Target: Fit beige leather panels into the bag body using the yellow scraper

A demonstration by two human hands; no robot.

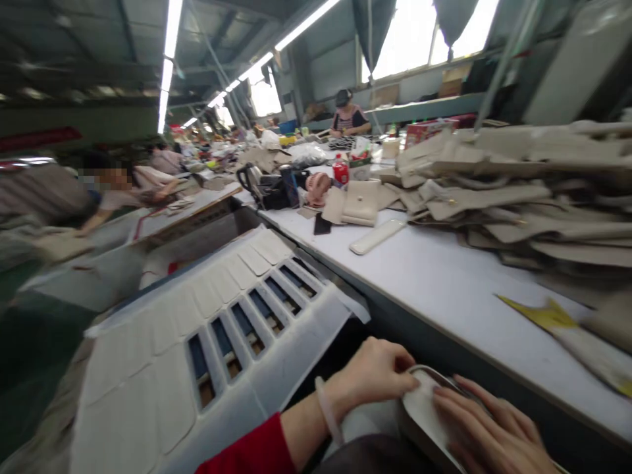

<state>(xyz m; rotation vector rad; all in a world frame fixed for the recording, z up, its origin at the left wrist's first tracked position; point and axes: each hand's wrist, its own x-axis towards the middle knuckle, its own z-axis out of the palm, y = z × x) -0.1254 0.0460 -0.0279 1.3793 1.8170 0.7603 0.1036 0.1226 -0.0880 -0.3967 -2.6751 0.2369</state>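
Low in the head view, an off-white, curved-edged piece like leather (pixel 425 403) is held close to my lap. My left hand (pixel 372 372) comes out of a red sleeve with a pale bangle at the wrist. Its thumb and fingers are closed on the near, rounded end of the piece. My right hand (pixel 494 421) grips the same piece from the right, with fingers along its face and round its edge. The hands partly cover the piece, so its whole shape is hidden.
Left of my hands, a white slotted plastic board (pixel 291 345) carries rows of flat pale pieces (pixel 162 395). A white table (pixel 434 283) runs along the right, with piled beige leather parts (pixel 533 197) and a red bottle (pixel 340 169). Co-workers (pixel 348 118) sit farther off.
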